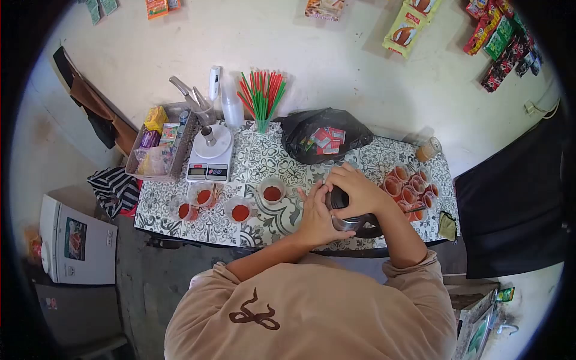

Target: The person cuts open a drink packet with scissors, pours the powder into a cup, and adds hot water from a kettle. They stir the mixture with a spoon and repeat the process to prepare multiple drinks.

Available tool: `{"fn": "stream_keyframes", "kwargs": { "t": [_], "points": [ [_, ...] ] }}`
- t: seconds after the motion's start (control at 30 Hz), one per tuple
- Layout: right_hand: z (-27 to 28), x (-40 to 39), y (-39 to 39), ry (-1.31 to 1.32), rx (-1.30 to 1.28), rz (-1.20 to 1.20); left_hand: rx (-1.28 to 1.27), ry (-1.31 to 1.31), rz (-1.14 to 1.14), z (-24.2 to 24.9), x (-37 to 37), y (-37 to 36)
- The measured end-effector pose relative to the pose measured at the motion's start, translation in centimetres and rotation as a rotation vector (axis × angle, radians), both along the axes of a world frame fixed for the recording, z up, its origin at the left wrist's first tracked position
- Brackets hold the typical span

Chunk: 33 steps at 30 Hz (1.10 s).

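Observation:
Both my hands are closed round a dark, shiny jug with a black lid (339,198) at the front of the patterned table. My left hand (316,215) wraps its left side, and my right hand (355,191) grips the top and right side. A black handle sticks out to the right, below my right wrist. Left of the jug stand several clear cups with red powder, the nearest being a cup (272,192). Several cups with reddish contents (409,193) stand together right of my right forearm.
Behind the jug lies a black plastic bag (327,135) with red sachets. Red and green straws (261,102), a white scale (209,170) with a small metal cup, and a basket of packets (157,171) stand further left. A glass jar (428,149) is at the back right.

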State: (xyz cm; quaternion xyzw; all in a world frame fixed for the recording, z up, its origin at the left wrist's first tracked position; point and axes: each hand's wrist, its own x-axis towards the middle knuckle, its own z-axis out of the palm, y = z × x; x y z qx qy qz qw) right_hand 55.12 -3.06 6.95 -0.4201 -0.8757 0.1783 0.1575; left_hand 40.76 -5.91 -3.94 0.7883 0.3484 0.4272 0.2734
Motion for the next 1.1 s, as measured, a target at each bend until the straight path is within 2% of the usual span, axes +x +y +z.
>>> {"fn": "stream_keyframes", "kwargs": {
  "t": [0.4, 0.5, 0.6, 0.7, 0.8, 0.9, 1.1],
  "points": [
    [0.7, 0.4, -0.3, 0.006, 0.006, 0.028, 0.035, 0.011, 0.015, 0.2, 0.5, -0.4],
    [0.9, 0.4, -1.3, 0.091, 0.2, -0.011, 0.029, 0.005, 0.003, 0.6, 0.3, -0.2],
    [1.3, 1.4, -3.0, 0.052, 0.29, 0.028, 0.094, -0.032, 0.008, 0.5, 0.4, 0.0],
    [-0.1, 2.7, -3.5, 0.125, 0.201, -0.016, 0.059, 0.01, 0.018, 1.0, 0.4, -0.2],
    [0.3, 3.3, -4.1, 0.083, 0.099, -0.113, 0.033, 0.019, 0.019, 1.1, 0.4, -0.4],
    [0.8, 1.7, -4.0, 0.198, 0.318, -0.069, 0.048, 0.058, 0.028, 1.4, 0.4, -0.3],
    [-0.2, 2.4, -3.8, 0.226, 0.307, -0.001, 0.046, 0.081, 0.032, 1.9, 0.4, -0.4]
  ]
}}
